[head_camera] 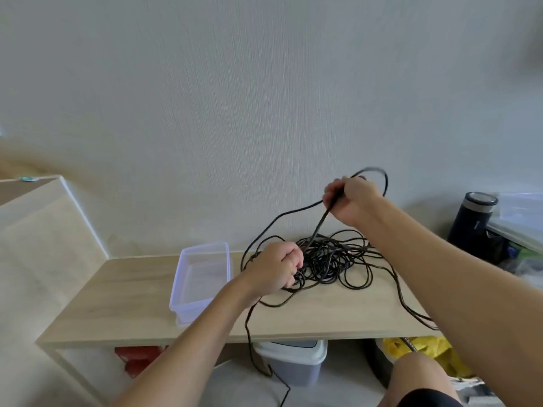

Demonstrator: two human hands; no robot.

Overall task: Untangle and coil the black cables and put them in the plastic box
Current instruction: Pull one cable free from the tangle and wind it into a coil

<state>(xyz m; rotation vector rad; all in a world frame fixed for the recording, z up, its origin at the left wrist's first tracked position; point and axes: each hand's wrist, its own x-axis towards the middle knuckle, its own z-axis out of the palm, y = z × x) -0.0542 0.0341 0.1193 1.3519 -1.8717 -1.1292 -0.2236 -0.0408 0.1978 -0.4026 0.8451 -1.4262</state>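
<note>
While both hands (317,230) grip black cables (329,257) (tangled), pale wooden table (132,289) against wall (235,98).

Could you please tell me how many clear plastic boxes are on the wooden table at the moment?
1. The plastic box sits empty on the table, left of the cable tangle; none other visible there.

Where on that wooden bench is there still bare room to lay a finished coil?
Bare wood lies left of the plastic box, and along the front edge between box and cable pile. The box itself is empty. From the left hand rightward, loops crowd the bench.
</note>
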